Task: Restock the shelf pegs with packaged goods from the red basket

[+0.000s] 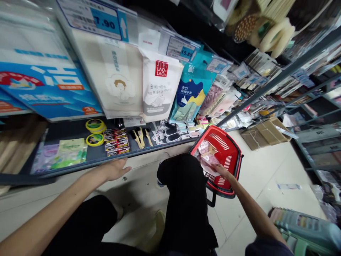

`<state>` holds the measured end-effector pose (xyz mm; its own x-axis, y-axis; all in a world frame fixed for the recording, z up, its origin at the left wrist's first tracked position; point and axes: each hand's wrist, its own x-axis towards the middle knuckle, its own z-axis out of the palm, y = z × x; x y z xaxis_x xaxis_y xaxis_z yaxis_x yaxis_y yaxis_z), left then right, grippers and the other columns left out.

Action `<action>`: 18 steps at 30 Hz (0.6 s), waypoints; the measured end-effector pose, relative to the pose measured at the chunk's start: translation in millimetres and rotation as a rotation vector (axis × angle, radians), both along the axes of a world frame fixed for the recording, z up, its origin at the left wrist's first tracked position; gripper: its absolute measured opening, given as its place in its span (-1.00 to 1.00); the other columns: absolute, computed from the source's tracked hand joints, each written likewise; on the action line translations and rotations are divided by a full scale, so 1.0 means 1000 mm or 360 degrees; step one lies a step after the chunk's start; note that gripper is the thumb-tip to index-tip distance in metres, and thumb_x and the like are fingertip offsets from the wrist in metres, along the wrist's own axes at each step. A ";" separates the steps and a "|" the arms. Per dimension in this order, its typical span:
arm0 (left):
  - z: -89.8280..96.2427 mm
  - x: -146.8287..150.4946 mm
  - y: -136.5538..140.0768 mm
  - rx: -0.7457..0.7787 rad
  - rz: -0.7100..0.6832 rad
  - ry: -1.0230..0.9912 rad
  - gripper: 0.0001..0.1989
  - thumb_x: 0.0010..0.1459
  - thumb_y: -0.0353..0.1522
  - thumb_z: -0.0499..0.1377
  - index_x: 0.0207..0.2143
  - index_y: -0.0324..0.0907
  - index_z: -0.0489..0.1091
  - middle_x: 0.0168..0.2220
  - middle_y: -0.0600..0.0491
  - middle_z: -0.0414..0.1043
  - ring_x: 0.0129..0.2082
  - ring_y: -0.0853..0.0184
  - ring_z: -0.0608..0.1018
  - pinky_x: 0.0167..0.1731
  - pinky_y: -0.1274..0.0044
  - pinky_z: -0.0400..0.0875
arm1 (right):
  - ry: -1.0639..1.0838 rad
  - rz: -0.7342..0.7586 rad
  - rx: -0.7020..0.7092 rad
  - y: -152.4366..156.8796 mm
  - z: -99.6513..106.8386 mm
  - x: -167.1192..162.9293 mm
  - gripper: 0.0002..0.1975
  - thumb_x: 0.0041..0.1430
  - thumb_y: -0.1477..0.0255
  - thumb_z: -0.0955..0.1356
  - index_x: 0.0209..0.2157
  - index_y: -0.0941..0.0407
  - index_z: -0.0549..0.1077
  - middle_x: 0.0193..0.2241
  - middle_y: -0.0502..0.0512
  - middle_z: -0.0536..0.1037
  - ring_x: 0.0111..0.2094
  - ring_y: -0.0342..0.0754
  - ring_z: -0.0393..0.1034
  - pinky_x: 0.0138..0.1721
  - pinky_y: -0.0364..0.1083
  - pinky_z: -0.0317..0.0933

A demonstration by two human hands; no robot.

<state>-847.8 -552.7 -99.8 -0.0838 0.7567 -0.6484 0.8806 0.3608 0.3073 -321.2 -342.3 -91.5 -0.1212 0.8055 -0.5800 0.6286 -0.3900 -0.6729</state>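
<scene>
My left hand hangs in front of the low shelf's edge, its fingers stretched out with nothing in them. It is nearest to the small boxes with black, red and yellow print on that shelf. My right hand reaches into a red plastic shopping basket on the floor by my knee. Its fingers close on a pink packet among several pink and white packages; the fingertips are small and partly blurred. The basket's black handle is folded down on the near side.
Hanging packs fill the rack, including a white JIE LAO LAO pack and a teal glove pack. Below lie yellow round tins, wooden-handled brushes and hairbrushes. A cardboard box and pale green-blue goods stand at right.
</scene>
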 end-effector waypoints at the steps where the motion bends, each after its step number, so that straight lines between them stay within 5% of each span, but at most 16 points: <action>1: 0.001 0.002 0.000 0.0019 0.0004 -0.0012 -0.11 0.18 -0.01 -0.03 0.36 -0.50 0.18 0.34 -0.42 0.24 0.33 -0.11 0.37 0.28 0.24 0.26 | -0.0010 0.0023 -0.0041 -0.001 0.011 0.008 -0.64 0.17 0.15 0.46 -0.23 0.19 0.57 -0.33 0.22 0.63 -0.32 0.00 0.49 -0.30 -0.07 0.37; 6: 0.005 0.009 -0.002 0.0179 0.0095 -0.0141 -0.22 0.10 0.02 0.10 0.19 -0.36 0.42 0.18 -0.39 0.46 0.19 -0.13 0.52 0.17 0.25 0.36 | -0.0181 -0.0015 -0.0142 -0.019 0.077 0.052 -0.51 -0.04 0.09 0.51 -0.23 0.20 0.54 -0.47 0.09 0.57 -0.51 -0.09 0.40 -0.53 -0.15 0.16; 10: 0.013 0.015 -0.001 0.0290 0.0304 -0.0303 -0.37 0.01 -0.03 0.21 0.01 -0.26 0.53 0.05 -0.32 0.58 0.11 -0.13 0.56 0.10 0.28 0.39 | -0.0104 -0.0449 0.0432 -0.040 0.127 0.039 -0.54 -0.08 0.17 0.50 -0.16 0.08 0.46 -0.55 -0.07 0.48 -0.59 -0.12 0.33 -0.59 -0.17 0.13; 13: 0.023 0.018 0.003 0.0498 0.0409 -0.0467 -0.46 0.01 -0.04 0.23 -0.07 -0.22 0.55 -0.02 -0.26 0.62 0.03 -0.11 0.60 0.04 0.30 0.40 | 0.0426 -0.0478 0.0782 -0.059 0.151 -0.025 -0.53 -0.06 0.23 0.52 -0.08 -0.05 0.42 -0.43 -0.07 0.55 -0.52 -0.08 0.43 -0.50 -0.12 0.32; 15: 0.035 0.016 0.006 0.0704 0.0540 -0.0648 -0.46 0.08 0.00 0.20 -0.06 -0.21 0.54 -0.06 -0.22 0.64 -0.02 -0.05 0.62 0.01 0.32 0.41 | 0.0697 -0.0163 0.0801 -0.070 0.157 -0.089 -0.55 -0.02 0.24 0.53 -0.08 -0.02 0.45 -0.28 0.01 0.62 -0.35 0.01 0.54 -0.31 -0.03 0.45; 18: 0.059 0.003 0.007 0.1079 0.1016 -0.1014 -0.35 0.17 0.11 0.13 0.02 -0.24 0.48 -0.06 -0.19 0.64 -0.02 0.06 0.62 0.00 0.36 0.44 | 0.0739 0.0580 0.0621 -0.077 0.148 -0.206 -0.70 0.08 0.24 0.52 -0.22 0.12 0.53 -0.34 0.09 0.63 -0.24 0.08 0.57 -0.13 0.02 0.46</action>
